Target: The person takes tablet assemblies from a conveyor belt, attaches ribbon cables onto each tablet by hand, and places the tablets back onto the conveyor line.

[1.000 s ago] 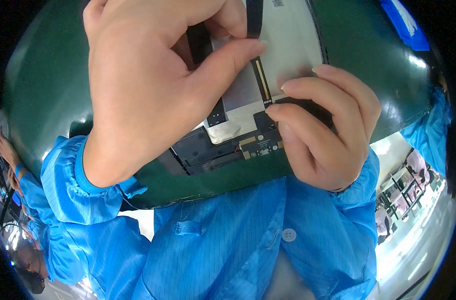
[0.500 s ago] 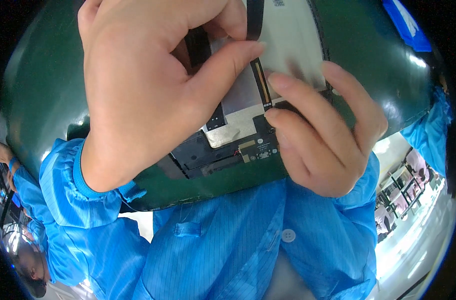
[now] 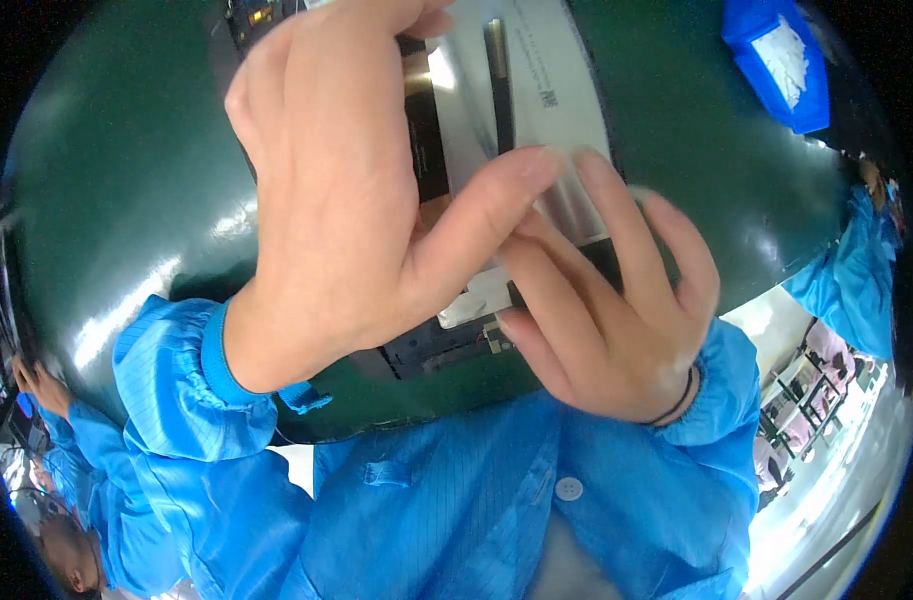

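Observation:
An opened flat electronic device, perhaps a tablet, lies under both hands, with a pale silver battery panel (image 3: 549,60) and a dark lower edge (image 3: 427,352). A narrow black flex cable (image 3: 499,90) runs down the panel. My left hand (image 3: 337,190) spans the device's left side, its thumb stretched out over the cable's lower end and its other fingers bent near the top. My right hand (image 3: 607,310) is over the lower right part with fingers spread, its index fingertip close under the left thumb. The cable's lower end is hidden by the fingers.
The device rests on a dark green tabletop (image 3: 677,110). A blue bin (image 3: 807,105) with white pieces stands at the far right. Co-workers in blue are at the left edge (image 3: 72,530) and the right edge (image 3: 847,270). Shelving (image 3: 807,400) shows beyond the table.
My left thumb has come away from its pinch on the black flex cable and now reaches rightward. My right fingers have moved in beneath it. The view has shifted, bringing more of the blue bin in.

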Demonstrator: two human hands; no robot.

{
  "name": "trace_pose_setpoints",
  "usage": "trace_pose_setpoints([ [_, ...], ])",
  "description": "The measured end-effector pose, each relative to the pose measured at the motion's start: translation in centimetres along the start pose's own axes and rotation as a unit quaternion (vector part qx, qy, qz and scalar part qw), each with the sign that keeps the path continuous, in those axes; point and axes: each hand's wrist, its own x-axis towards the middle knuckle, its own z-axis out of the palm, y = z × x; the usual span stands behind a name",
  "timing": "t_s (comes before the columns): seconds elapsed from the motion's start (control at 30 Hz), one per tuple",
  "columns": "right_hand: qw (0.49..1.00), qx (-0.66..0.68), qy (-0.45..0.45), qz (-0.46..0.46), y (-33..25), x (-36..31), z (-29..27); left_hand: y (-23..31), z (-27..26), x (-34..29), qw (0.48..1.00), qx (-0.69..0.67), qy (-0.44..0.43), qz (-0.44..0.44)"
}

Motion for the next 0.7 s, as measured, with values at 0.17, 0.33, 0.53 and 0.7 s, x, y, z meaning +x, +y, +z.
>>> trace_pose_setpoints([
  [0.17,0.999,0.035,-0.017,-0.019,0.5,0.0,0.2,-1.1,-1.6,-0.8,0.996,0.046,-0.054,0.046],
  [0.33,0.997,0.062,-0.037,0.005,-0.2,-0.1,-0.9,-0.1,-2.0,-0.5,0.996,-0.010,-0.085,-0.027],
  [0.53,0.985,0.158,0.029,-0.056,3.4,3.5,0.5,-0.4,-3.7,-2.3,0.998,0.049,0.028,-0.011],
  [0.7,0.975,0.204,0.048,0.080,7.1,0.9,3.4,-0.8,-6.1,-7.4,0.966,0.190,-0.063,-0.163],
])
